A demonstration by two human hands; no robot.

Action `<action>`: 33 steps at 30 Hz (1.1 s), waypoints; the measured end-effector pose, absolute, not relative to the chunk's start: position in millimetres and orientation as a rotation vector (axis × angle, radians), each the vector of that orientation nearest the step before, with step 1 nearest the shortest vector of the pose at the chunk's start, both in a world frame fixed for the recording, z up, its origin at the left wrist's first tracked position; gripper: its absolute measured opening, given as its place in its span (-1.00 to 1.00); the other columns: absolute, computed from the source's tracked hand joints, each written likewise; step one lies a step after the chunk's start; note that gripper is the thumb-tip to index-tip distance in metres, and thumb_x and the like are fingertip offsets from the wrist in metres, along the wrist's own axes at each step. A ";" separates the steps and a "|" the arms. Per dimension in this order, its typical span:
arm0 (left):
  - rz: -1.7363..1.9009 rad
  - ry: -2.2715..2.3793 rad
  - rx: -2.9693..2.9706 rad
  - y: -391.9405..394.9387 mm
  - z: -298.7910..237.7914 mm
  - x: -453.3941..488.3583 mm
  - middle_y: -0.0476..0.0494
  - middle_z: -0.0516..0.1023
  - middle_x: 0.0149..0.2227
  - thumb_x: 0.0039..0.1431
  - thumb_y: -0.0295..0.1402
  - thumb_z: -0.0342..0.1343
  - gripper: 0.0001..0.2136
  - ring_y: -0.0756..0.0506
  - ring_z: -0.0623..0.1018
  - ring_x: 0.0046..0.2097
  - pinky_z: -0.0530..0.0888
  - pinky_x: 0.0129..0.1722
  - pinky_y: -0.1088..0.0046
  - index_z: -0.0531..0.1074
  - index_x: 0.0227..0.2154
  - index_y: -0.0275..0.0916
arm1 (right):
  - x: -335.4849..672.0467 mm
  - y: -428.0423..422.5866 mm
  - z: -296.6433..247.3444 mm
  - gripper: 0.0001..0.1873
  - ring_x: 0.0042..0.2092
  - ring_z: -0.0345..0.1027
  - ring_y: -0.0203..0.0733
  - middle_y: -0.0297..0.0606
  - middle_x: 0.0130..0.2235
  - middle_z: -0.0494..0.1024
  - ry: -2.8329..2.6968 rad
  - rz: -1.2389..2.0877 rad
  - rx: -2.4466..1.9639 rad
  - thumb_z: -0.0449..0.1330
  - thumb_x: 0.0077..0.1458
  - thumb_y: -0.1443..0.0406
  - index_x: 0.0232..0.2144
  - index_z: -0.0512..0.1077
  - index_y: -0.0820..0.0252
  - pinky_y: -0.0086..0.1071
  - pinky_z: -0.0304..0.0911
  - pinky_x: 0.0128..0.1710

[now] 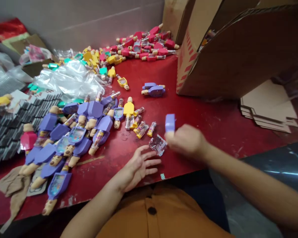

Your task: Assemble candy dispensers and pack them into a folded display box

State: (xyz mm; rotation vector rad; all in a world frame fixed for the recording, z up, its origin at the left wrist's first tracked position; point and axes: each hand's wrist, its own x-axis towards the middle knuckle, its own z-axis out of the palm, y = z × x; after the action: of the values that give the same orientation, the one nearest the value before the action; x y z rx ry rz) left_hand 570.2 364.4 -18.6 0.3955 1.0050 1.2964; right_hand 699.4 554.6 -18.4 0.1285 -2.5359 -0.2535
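Observation:
My right hand (187,141) is closed around the beige end of a purple toy (170,122), whose block-like body sticks up above the fist. Motion blurs this hand a little. Palm turned partly up and fingers spread, my left hand (141,165) holds nothing. Just beyond its fingertips lies a crumpled clear wrapper (158,144). Several small clear tubes with yellow ends (140,127) rest past the wrapper, beside a yellow toy (128,107). Two purple toys (154,90) lie together farther back. To the left spreads a heap of purple toys (76,134) with beige animal-head ends.
A large cardboard box (228,56) stands at the right on the red table (208,115), near flat cardboard sheets (268,109). Along the back are red toys (149,44) and yellow ones (91,58). Clear plastic bags (69,77) and stacked grey-edged cards (10,132) occupy the left.

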 end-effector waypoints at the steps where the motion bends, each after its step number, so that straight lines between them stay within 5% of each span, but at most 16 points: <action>1: 1.331 0.959 0.288 370.0 -22.1 574.3 -0.25 0.34 0.01 -0.24 0.06 0.23 -0.27 -0.16 0.46 -0.06 0.41 -0.10 0.27 0.09 -0.03 -0.14 | 706.5 533.5 -14.5 -0.90 -0.52 0.08 -0.33 -0.42 -0.60 0.27 -2.518 -0.176 0.356 0.05 0.10 0.36 -0.37 0.37 0.21 -0.36 -0.08 -0.45; 4: 1.353 1.051 0.100 380.2 -22.4 576.4 -0.15 0.47 -0.24 -0.18 -0.18 0.27 -0.47 -0.03 0.51 -0.32 0.45 -0.29 0.43 0.19 -0.16 -0.24 | 715.4 500.0 -7.2 -0.89 -0.49 0.11 -0.33 -0.43 -0.56 0.28 -2.502 0.197 0.732 0.05 0.12 0.30 -0.31 0.34 0.21 -0.38 0.02 -0.42; 6: 1.335 1.093 0.104 378.0 -18.2 573.8 -0.13 0.48 -0.31 -0.16 -0.29 0.26 -0.57 -0.02 0.51 -0.38 0.44 -0.42 0.52 0.22 -0.24 -0.26 | 708.5 507.0 -9.5 -0.79 -0.44 0.13 -0.30 -0.35 -0.50 0.33 -2.461 0.384 0.583 -0.02 0.17 0.25 -0.23 0.31 0.26 -0.38 0.07 -0.38; 10: 1.303 0.960 0.230 359.4 -12.7 569.3 -0.19 0.47 -0.19 -0.10 -0.16 0.21 -0.56 -0.07 0.53 -0.38 0.41 -0.61 0.58 0.23 -0.19 -0.23 | 671.5 553.2 -26.9 -0.73 -0.19 0.20 -0.17 -0.07 -0.19 0.37 -2.624 0.338 -0.086 0.02 0.14 0.34 -0.09 0.29 0.29 -0.33 0.14 -0.24; 14: 1.179 0.901 0.297 335.6 -13.0 567.4 -0.21 0.50 -0.29 -0.13 -0.03 0.21 -0.46 -0.06 0.52 -0.42 0.40 -0.62 0.60 0.21 -0.16 -0.25 | 646.1 576.7 -41.4 -0.71 -0.03 0.14 0.06 0.04 0.00 0.28 -3.025 0.147 -0.219 0.11 0.08 0.29 -0.13 0.33 0.30 -0.18 0.11 -0.15; 17: 1.103 0.990 0.291 320.2 -14.0 565.9 -0.17 0.51 -0.36 -0.19 -0.16 0.30 -0.46 -0.01 0.49 -0.53 0.34 -0.68 0.65 0.18 -0.19 -0.24 | 659.5 570.8 -43.0 -0.78 -0.13 0.23 -0.01 -0.05 -0.17 0.40 -3.073 0.260 -0.207 0.12 0.08 0.24 -0.26 0.35 0.30 -0.22 0.11 -0.18; 20: 1.079 1.087 0.267 313.7 -16.1 566.1 -0.17 0.51 -0.37 -0.17 -0.21 0.30 -0.49 0.02 0.46 -0.58 0.26 -0.72 0.69 0.18 -0.21 -0.24 | 693.4 555.7 -34.5 -0.71 -0.37 0.27 -0.22 -0.21 -0.36 0.42 -2.886 0.751 -0.399 0.13 0.06 0.15 -0.26 0.30 0.26 -0.40 0.14 -0.37; 25: 0.936 1.146 0.374 328.8 -15.8 570.5 -0.03 0.44 -0.44 -0.17 -0.14 0.28 -0.53 0.10 0.38 -0.58 0.25 -0.67 0.69 0.27 -0.24 -0.27 | 743.2 525.9 -10.8 -0.76 -0.41 0.26 -0.33 -0.29 -0.37 0.41 -2.687 1.183 -0.215 0.09 0.11 0.16 -0.27 0.27 0.22 -0.50 0.14 -0.44; 29: 0.687 1.146 0.592 348.6 -7.0 575.1 0.03 0.41 -0.46 -0.17 -0.28 0.28 -0.66 0.09 0.37 -0.47 0.30 -0.49 0.65 0.33 -0.34 -0.31 | 762.3 508.8 -4.0 -0.78 -0.38 0.24 -0.34 -0.28 -0.40 0.41 -2.753 1.105 0.102 0.02 0.18 0.20 -0.29 0.29 0.27 -0.48 0.14 -0.40; 33: 0.467 1.211 0.888 357.9 4.5 583.7 0.07 0.42 -0.46 -0.08 -0.29 0.21 -0.76 0.07 0.38 -0.41 0.29 -0.42 0.63 0.36 -0.37 -0.30 | 775.3 495.6 -1.7 -0.70 -0.49 0.14 -0.29 -0.34 -0.52 0.35 -2.886 0.546 0.281 -0.09 0.23 0.19 -0.29 0.33 0.28 -0.38 0.05 -0.46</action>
State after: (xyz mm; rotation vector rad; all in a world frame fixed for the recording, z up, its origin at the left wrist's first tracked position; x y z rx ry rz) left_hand 583.7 357.9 4.5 0.8884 1.2115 0.4674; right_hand 775.3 495.6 -1.7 0.2805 -2.8857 0.5458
